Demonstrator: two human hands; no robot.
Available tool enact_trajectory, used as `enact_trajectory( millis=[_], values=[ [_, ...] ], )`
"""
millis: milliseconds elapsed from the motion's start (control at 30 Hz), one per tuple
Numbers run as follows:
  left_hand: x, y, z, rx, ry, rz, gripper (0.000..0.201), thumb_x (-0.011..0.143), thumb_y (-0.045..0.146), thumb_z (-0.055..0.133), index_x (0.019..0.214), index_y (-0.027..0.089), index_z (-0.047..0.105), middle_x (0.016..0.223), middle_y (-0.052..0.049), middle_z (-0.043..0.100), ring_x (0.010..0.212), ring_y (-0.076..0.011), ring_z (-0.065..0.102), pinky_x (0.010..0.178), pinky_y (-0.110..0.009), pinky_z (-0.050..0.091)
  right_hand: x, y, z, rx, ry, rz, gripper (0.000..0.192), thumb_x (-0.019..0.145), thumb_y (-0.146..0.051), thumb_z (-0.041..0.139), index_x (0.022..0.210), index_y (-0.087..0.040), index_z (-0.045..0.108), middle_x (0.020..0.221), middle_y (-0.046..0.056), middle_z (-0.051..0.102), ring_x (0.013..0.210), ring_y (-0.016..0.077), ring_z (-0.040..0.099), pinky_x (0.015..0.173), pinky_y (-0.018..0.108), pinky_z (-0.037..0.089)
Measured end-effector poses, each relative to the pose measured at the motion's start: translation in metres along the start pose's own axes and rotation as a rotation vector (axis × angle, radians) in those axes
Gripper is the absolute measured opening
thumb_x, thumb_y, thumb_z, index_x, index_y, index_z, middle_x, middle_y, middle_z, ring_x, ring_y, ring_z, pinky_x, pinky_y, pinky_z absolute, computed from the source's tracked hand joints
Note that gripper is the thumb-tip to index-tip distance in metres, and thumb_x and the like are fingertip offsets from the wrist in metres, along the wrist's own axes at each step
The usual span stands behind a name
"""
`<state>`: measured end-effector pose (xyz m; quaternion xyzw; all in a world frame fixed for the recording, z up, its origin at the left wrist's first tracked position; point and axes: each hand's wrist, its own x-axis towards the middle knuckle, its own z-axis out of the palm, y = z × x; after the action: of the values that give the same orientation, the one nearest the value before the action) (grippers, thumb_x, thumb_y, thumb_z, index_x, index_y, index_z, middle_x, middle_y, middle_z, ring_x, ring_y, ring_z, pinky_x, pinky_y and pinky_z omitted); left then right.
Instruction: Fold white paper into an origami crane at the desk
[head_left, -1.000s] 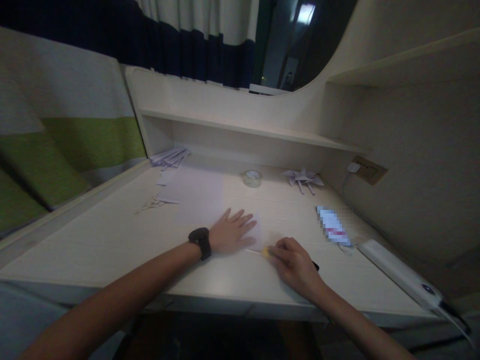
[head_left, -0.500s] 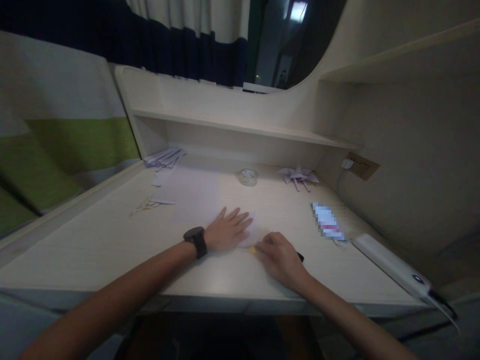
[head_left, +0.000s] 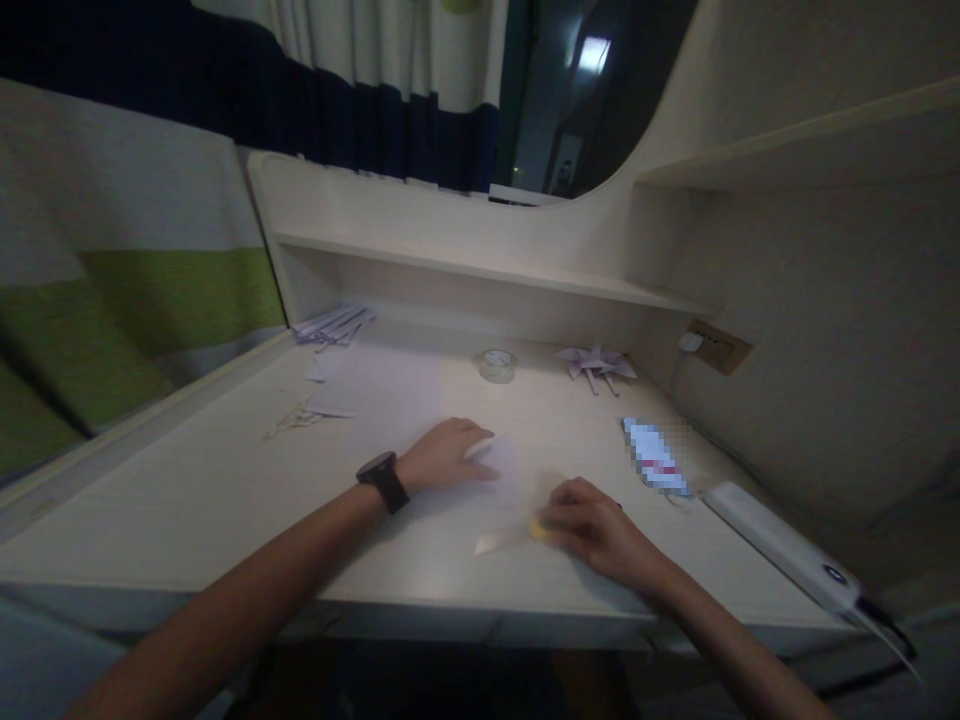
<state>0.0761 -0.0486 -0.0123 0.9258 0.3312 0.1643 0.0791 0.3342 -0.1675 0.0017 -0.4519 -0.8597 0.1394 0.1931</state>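
My left hand [head_left: 444, 455], with a dark watch [head_left: 384, 480] on the wrist, is curled at a small piece of white paper [head_left: 508, 475]. A pale raised edge of the paper shows between thumb and fingers. Closed in my right hand [head_left: 589, 525] is a utility knife [head_left: 538, 528] with a yellow part and a pale blade pointing left, blurred by motion. The blade is apart from the paper, on its near side. Most of the knife's handle is hidden by my fingers.
A large white sheet [head_left: 394, 385] lies beyond my left hand. Around it are folded paper strips [head_left: 334, 325], thin sticks [head_left: 292, 418], a tape roll [head_left: 497, 366] and paper pinwheels [head_left: 596, 362]. A phone [head_left: 654, 455] and a white power strip [head_left: 780, 545] lie at right.
My left hand has gone from lying flat on the paper to curling its fingers around the edge. My right hand has drawn the knife away to the right and nearer me.
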Motion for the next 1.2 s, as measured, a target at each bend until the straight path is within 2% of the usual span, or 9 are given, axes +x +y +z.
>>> enact_trajectory(
  millis=[100, 267, 467, 600, 700, 800, 900, 1067, 1200],
  values=[
    [-0.003, 0.000, -0.004, 0.009, -0.048, 0.012, 0.084, 0.059, 0.073, 0.062, 0.124, 0.021, 0.051, 0.116, -0.011, 0.057, 0.104, -0.0287, 0.053, 0.091, -0.037, 0.038, -0.004, 0.017, -0.009, 0.006, -0.012, 0.052, 0.020, 0.084, -0.024, 0.059, 0.100, -0.026, 0.071, 0.095, 0.007, 0.060, 0.090, 0.0197, 0.056, 0.081, 0.034, 0.045],
    [-0.006, 0.002, -0.003, -0.084, -0.115, -0.043, 0.081, 0.058, 0.066, 0.067, 0.126, 0.024, 0.050, 0.113, -0.009, 0.054, 0.097, -0.0259, 0.055, 0.083, -0.033, 0.042, -0.006, 0.044, -0.017, 0.002, 0.012, 0.120, 0.022, 0.083, -0.022, 0.058, 0.102, -0.024, 0.070, 0.093, 0.007, 0.061, 0.085, 0.0191, 0.057, 0.075, 0.031, 0.045],
    [-0.003, 0.004, -0.004, -0.147, -0.167, -0.088, 0.095, 0.049, 0.059, 0.076, 0.131, 0.023, 0.044, 0.109, -0.010, 0.056, 0.096, -0.0283, 0.055, 0.082, -0.034, 0.040, -0.006, 0.063, -0.017, -0.007, 0.024, 0.215, 0.025, 0.080, -0.026, 0.059, 0.102, -0.021, 0.070, 0.094, 0.008, 0.062, 0.083, 0.0193, 0.058, 0.073, 0.029, 0.044],
    [-0.001, 0.000, 0.000, -0.276, -0.087, -0.011, 0.096, 0.049, 0.050, 0.080, 0.132, 0.021, 0.043, 0.122, -0.012, 0.054, 0.106, -0.0302, 0.051, 0.089, -0.038, 0.037, -0.005, 0.065, -0.019, -0.081, 0.062, 0.268, 0.026, 0.079, -0.027, 0.059, 0.102, -0.021, 0.070, 0.094, 0.008, 0.062, 0.082, 0.0196, 0.058, 0.073, 0.028, 0.042],
    [0.001, -0.002, 0.000, -0.486, -0.042, -0.071, 0.094, 0.054, 0.042, 0.079, 0.136, 0.022, 0.036, 0.115, -0.009, 0.058, 0.095, -0.0254, 0.056, 0.081, -0.035, 0.042, -0.002, 0.063, -0.019, -0.187, 0.098, 0.321, 0.026, 0.083, -0.034, 0.054, 0.098, -0.021, 0.070, 0.089, 0.007, 0.061, 0.078, 0.0185, 0.058, 0.070, 0.027, 0.041],
    [0.003, -0.002, -0.003, -0.655, 0.015, -0.189, 0.065, 0.063, 0.038, 0.074, 0.121, 0.017, 0.053, 0.096, -0.006, 0.064, 0.082, -0.0215, 0.059, 0.072, -0.032, 0.044, 0.007, 0.066, -0.017, -0.329, 0.123, 0.391, 0.032, 0.088, -0.039, 0.046, 0.090, -0.018, 0.070, 0.083, 0.007, 0.060, 0.075, 0.0178, 0.058, 0.069, 0.026, 0.039],
    [0.004, -0.002, -0.005, -0.893, 0.060, -0.208, 0.035, 0.074, 0.039, 0.065, 0.096, 0.012, 0.063, 0.094, -0.010, 0.065, 0.081, -0.0222, 0.060, 0.068, -0.032, 0.046, 0.027, 0.075, -0.012, -0.464, 0.148, 0.500, 0.038, 0.090, -0.041, 0.041, 0.088, -0.015, 0.069, 0.085, 0.011, 0.060, 0.077, 0.0193, 0.059, 0.070, 0.027, 0.038],
    [0.001, -0.005, -0.002, -1.299, 0.144, -0.303, 0.043, 0.079, 0.040, 0.061, 0.112, 0.014, 0.051, 0.091, -0.010, 0.064, 0.062, -0.0169, 0.060, 0.056, -0.033, 0.050, 0.069, 0.098, -0.011, -0.562, 0.194, 0.690, 0.046, 0.091, -0.044, 0.038, 0.095, -0.011, 0.069, 0.097, 0.018, 0.061, 0.084, 0.0230, 0.060, 0.073, 0.030, 0.038],
    [-0.001, -0.008, -0.003, -1.382, 0.189, -0.382, 0.045, 0.076, 0.036, 0.064, 0.111, 0.014, 0.049, 0.092, -0.011, 0.063, 0.060, -0.0165, 0.060, 0.055, -0.035, 0.052, 0.091, 0.103, -0.014, -0.586, 0.221, 0.754, 0.043, 0.090, -0.041, 0.042, 0.097, -0.008, 0.068, 0.100, 0.020, 0.061, 0.091, 0.0277, 0.058, 0.074, 0.034, 0.039]
  ],
)
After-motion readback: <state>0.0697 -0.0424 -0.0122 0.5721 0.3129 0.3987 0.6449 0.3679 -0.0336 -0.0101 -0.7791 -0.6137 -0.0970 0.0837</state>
